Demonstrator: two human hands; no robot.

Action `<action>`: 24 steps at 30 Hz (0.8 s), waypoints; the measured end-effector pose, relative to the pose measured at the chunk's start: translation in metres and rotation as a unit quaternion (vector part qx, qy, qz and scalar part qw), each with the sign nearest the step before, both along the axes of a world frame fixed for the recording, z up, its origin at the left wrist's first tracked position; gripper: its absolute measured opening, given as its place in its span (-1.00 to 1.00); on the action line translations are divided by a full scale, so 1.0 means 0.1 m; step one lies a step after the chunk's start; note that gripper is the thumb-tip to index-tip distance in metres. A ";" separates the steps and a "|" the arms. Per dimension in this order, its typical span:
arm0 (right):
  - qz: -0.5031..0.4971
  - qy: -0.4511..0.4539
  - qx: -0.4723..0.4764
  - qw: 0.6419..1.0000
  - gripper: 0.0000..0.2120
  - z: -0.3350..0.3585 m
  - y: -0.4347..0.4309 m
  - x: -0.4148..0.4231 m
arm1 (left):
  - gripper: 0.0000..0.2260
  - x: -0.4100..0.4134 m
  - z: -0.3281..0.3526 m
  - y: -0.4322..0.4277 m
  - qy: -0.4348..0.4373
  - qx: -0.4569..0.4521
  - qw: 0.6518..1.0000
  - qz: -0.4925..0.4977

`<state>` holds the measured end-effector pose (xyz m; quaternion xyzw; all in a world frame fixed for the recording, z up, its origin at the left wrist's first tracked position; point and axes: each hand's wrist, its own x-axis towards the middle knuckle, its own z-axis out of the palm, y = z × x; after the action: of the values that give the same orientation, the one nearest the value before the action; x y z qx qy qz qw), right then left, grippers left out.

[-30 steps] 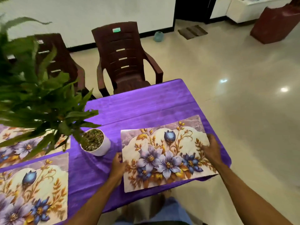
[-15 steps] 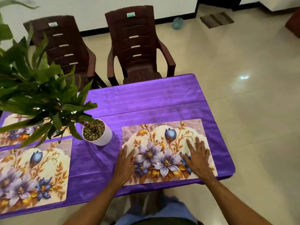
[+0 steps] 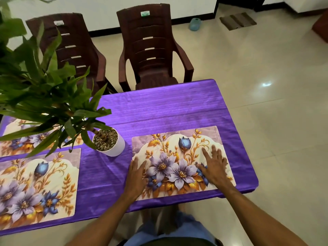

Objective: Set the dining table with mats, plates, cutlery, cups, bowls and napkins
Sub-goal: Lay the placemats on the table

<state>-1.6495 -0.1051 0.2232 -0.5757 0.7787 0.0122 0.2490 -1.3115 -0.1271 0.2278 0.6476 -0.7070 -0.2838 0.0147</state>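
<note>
I see a leafy green plant [image 3: 44,89] filling the left of the frame, its stem rising from a white pot [image 3: 115,150] topped with pebbles [image 3: 106,141]. Two dark brown plastic chairs [image 3: 150,50] stand side by side at upper centre. On the glossy tiled floor [image 3: 266,64], upper right, lie a striped doormat [image 3: 237,20] and a small teal object [image 3: 195,23].

Left hand [image 3: 136,176] palm down, fingers [image 3: 135,163] straight together, right hand [image 3: 215,168] palm down, fingers spread, both forearms extended forward
</note>
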 end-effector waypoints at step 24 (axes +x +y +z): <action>0.000 -0.004 -0.016 1.000 -0.20 -0.03 0.07 -0.02 | -0.35 -0.04 0.04 0.06 -0.007 -0.009 1.000 0.008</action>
<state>-1.6520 -0.0977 0.2202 -0.5800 0.7775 -0.0028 0.2430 -1.3158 -0.1208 0.2318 0.6550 -0.7044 -0.2729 0.0184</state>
